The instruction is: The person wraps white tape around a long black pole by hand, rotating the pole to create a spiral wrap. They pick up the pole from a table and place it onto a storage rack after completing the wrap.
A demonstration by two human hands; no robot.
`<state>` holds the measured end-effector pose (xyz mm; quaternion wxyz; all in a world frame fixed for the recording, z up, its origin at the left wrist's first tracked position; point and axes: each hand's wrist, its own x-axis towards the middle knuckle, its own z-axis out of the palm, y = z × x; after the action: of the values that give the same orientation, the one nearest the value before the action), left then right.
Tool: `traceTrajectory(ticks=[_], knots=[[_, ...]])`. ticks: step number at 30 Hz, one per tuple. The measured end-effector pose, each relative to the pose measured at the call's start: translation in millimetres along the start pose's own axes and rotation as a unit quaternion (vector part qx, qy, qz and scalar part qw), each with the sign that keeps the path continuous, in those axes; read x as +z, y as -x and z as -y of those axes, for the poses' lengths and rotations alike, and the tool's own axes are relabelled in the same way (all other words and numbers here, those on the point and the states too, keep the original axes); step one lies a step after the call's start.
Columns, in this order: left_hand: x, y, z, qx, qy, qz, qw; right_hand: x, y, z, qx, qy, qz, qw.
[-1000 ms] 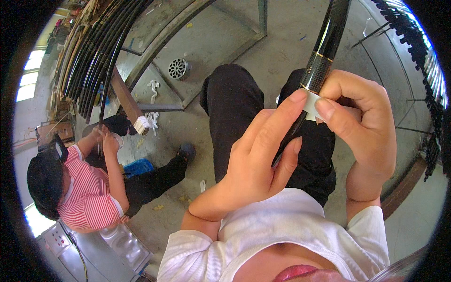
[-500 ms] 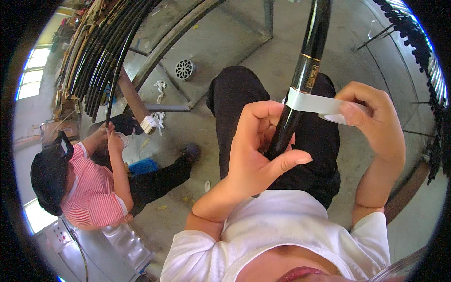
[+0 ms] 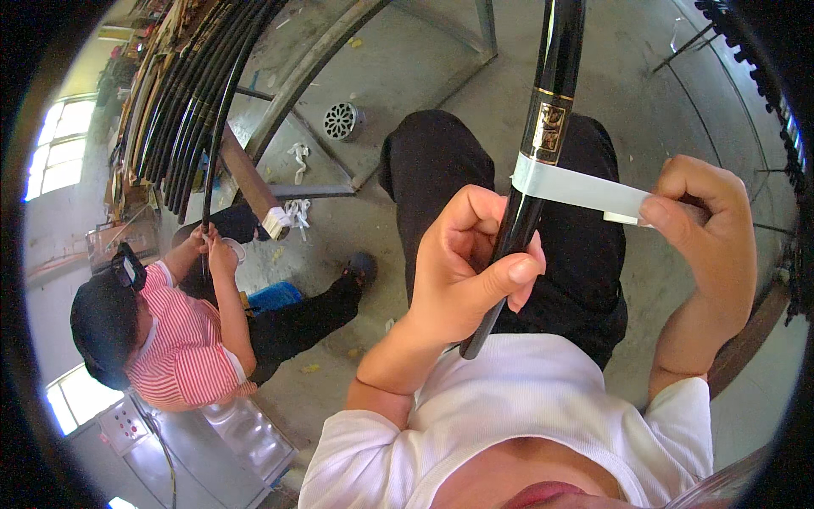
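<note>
A glossy black rod (image 3: 547, 81) with a gold-lettered label slants down from the top edge toward my lap. My left hand (image 3: 475, 271) is wrapped round its lower part, thumb lying along the front. Just above that hand, below the label, a band of white tape (image 3: 589, 190) goes round the rod and stretches taut to the right. My right hand (image 3: 704, 216) pinches the far end of this tape between thumb and fingers. Part of the tape roll (image 3: 626, 219) shows under the strip; the fingers hide the rest.
On the left a co-worker (image 3: 182, 331) in a red-striped shirt holds another rod. Many black rods (image 3: 191, 110) rest bundled on a rack with a metal frame (image 3: 314, 191). A round perforated piece (image 3: 342, 121) and white scraps (image 3: 298, 161) lie on the floor.
My right hand has moved right, and the tape strip between it and the rod is longer. The rod has turned, so its label faces me more. My left thumb has closed in toward the rod.
</note>
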<state>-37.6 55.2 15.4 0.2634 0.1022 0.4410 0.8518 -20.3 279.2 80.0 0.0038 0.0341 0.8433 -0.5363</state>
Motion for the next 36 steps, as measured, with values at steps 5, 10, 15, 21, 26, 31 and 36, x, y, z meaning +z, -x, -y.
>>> traceTrajectory(ticks=[5,10,15,21,26,31,36], knots=[[6,-1,-3,-0.027,-0.004,-0.015,1.0,-2,1,-6,0.015,-0.01,-0.016,1.0],[13,-1,6,0.014,-0.11,-0.106,0.988,-3,16,4,-0.018,0.076,-0.029,0.997],[16,1,6,0.005,-0.093,-0.097,0.991,1,20,10,-0.018,0.109,-0.069,0.991],[9,1,3,-0.014,-0.005,-0.02,1.0,1,11,-5,0.019,0.042,-0.037,0.998],[4,1,7,-0.024,0.027,0.033,0.999,-1,4,-10,0.02,0.041,-0.001,0.999],[0,7,10,-0.025,0.028,0.039,0.999,9,1,-16,0.019,0.008,0.01,1.0],[-3,2,9,-0.035,0.054,0.028,0.998,13,10,-5,0.018,0.024,-0.028,0.999]])
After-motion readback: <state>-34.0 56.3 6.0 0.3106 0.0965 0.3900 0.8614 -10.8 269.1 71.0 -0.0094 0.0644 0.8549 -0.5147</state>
